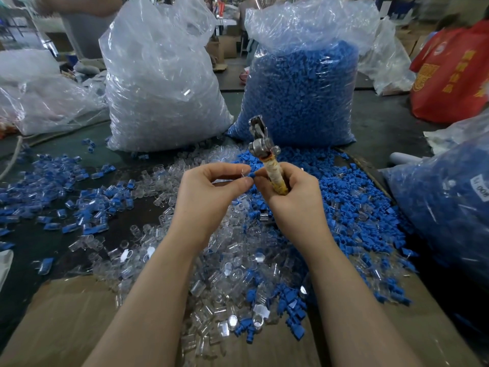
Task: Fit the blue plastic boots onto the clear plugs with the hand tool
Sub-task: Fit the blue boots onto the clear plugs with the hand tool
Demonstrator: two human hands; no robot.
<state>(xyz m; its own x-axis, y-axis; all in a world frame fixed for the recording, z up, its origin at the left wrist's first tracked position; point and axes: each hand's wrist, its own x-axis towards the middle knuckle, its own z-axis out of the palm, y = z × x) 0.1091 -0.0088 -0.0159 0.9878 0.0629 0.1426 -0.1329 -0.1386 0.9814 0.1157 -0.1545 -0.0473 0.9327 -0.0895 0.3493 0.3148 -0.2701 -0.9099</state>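
**Boots and plugs heaped on a crowded workshop surface**

A worker's left hand [211, 186] pinches a small blue boot [251, 175] between thumb and fingertips, while the right hand [293, 192] curls round the wrapped handle of a metal hand tool [262, 144], its head pointing up. Below the hands, the dark surface [34, 242] carries a pile of clear plugs [225, 260], loose blue boots [352, 202] to the right and fitted pieces [79, 202] scattered left. Cardboard [66, 321] covers the near edge. Behind stand a sack of clear plugs [164, 83] and a sack of blue boots [304, 94]. A red bag [452, 72] sits far right.
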